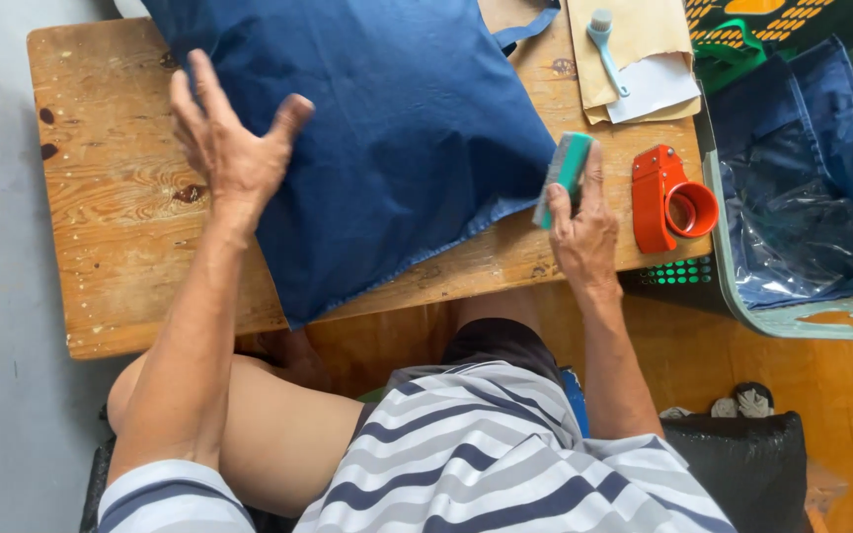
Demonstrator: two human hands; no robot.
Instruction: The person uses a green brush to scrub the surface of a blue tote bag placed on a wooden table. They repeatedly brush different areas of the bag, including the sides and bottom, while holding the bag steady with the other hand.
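Navy cloth, a soft cotton bag (397, 138), lay spread over the wooden worktop (111, 197), one corner hanging off the near edge. It looked light and limp, likely to crease or slide, so best pinned flat or taken by a hem. The left hand (234, 148) hovered at its left edge, grip wide, fingers splayed. The right hand (584, 232) held a green-backed brush (565, 173) at the bag's right hem, beside a red tape dispenser (668, 202).
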